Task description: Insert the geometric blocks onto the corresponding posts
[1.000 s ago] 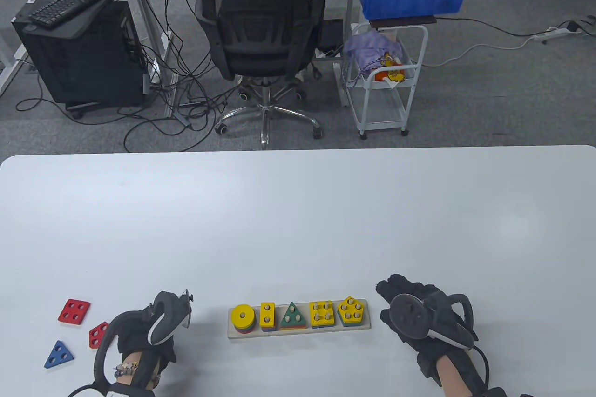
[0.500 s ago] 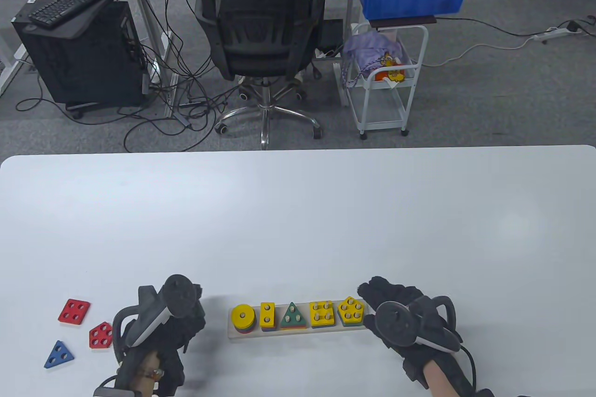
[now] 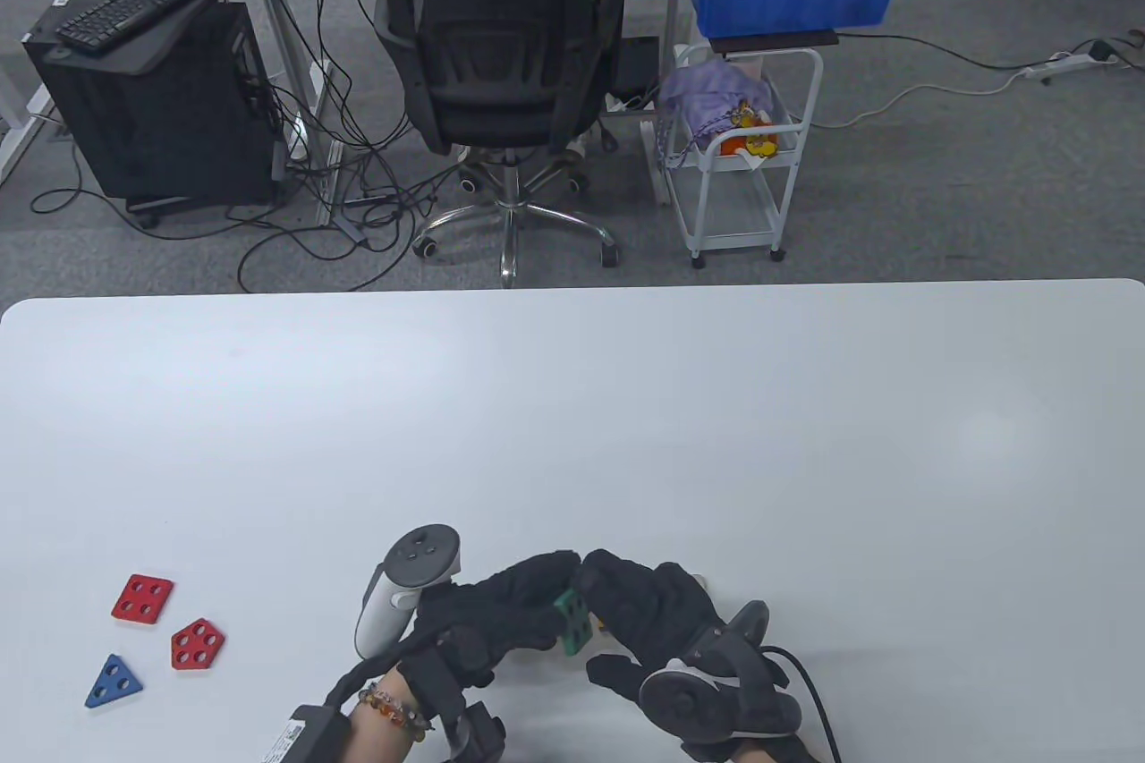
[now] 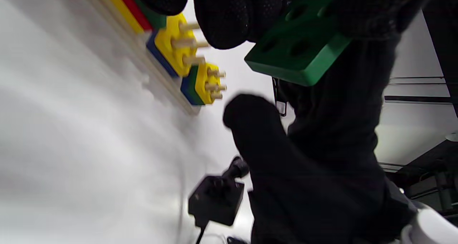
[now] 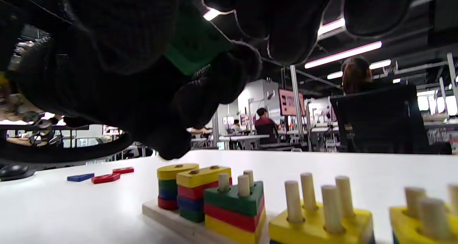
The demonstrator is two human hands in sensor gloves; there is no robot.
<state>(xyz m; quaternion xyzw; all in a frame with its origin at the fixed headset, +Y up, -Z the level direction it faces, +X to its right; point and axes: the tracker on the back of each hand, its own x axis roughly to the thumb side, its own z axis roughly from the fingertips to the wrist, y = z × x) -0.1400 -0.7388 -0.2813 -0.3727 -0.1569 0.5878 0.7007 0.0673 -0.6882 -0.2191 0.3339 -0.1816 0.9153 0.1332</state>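
Low in the table view, both hands meet over the peg board (image 5: pixel 168 215): left hand (image 3: pixel 501 611) and right hand (image 3: pixel 653 611) both pinch a green square block (image 3: pixel 572 620), not yet seated. Most stacks look filled; three blocks (image 3: pixel 192 644) wait at lower left on the surface (image 3: pixel 572 423).

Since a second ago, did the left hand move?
Yes. The left hand went right, away from the red blocks, and now meets the right hand at a green block over the board.
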